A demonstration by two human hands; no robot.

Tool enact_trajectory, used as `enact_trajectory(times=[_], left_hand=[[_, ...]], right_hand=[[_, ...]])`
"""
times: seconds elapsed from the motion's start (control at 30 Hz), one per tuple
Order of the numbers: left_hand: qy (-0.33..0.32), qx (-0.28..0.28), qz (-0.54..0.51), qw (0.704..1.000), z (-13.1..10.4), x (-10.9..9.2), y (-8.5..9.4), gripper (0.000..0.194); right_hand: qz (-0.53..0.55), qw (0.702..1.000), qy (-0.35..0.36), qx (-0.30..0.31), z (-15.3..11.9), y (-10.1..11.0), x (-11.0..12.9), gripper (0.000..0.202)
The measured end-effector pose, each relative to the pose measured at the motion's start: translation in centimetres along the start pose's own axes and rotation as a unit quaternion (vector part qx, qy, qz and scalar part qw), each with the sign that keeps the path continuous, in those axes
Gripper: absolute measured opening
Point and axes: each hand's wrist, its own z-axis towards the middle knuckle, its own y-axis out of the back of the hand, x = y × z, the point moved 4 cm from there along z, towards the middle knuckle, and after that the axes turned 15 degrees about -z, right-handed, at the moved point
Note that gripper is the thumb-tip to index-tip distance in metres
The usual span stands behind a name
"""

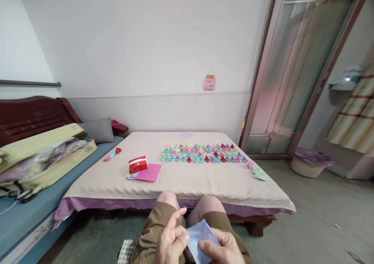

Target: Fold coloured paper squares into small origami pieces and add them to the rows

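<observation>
A pale blue-violet sheet of origami paper (196, 232), with folds and creases showing, is held over my lap between both hands. My left hand (172, 240) pinches its left edge with the thumb, while the index finger points up and away. My right hand (223, 248) grips the lower right side, its thumb lying across the face of the paper. On the low table ahead, several rows of small folded paper pieces (201, 154) in many colours stand close together.
A red tissue pack (138, 164) rests on pink paper (150, 172) at the table's left. Green folded paper (258, 174) lies near the right edge, a lilac sheet (185, 134) at the back. An open yellow suitcase (46, 170) sits on the left bed; a bin (308, 164) stands right.
</observation>
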Motion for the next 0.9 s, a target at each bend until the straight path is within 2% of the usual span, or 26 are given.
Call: enact_trajectory(times=[0.13, 0.27, 0.37, 0.5, 0.63, 0.73, 0.9], left_hand=[[0.005, -0.008, 0.0, 1.0, -0.1, -0.3, -0.3, 0.087], [-0.023, -0.033, 0.055, 0.998, 0.0, -1.2, -0.5, 0.07], [-0.004, -0.001, 0.099, 0.995, 0.2, -0.7, -0.6, 0.052], [0.021, 0.042, 0.15, 0.988, 0.5, 0.8, -0.1, 0.049], [0.009, 0.01, 0.134, 0.991, 0.6, 0.8, 0.4, 0.049], [0.012, -0.009, 0.099, 0.995, 0.5, 0.4, 0.1, 0.051], [-0.033, -0.058, 0.097, 0.993, 0.2, -0.3, -0.2, 0.049]], right_hand=[[0.031, 0.999, -0.019, -0.005, 0.1, 0.2, -0.2, 0.034], [0.034, 0.999, -0.03, -0.016, 0.1, 0.5, -0.1, 0.034], [0.033, 0.999, -0.033, -0.026, 0.2, 0.5, -0.2, 0.035], [0.031, 0.998, -0.039, -0.03, 0.1, 0.2, -0.2, 0.037], [-0.005, 0.998, -0.042, -0.047, -0.2, 0.7, 0.2, 0.043], [-0.026, 0.998, -0.038, -0.046, -0.5, 1.0, 0.7, 0.05], [-0.091, 0.995, -0.011, -0.035, -1.1, 0.1, 1.7, 0.055]])
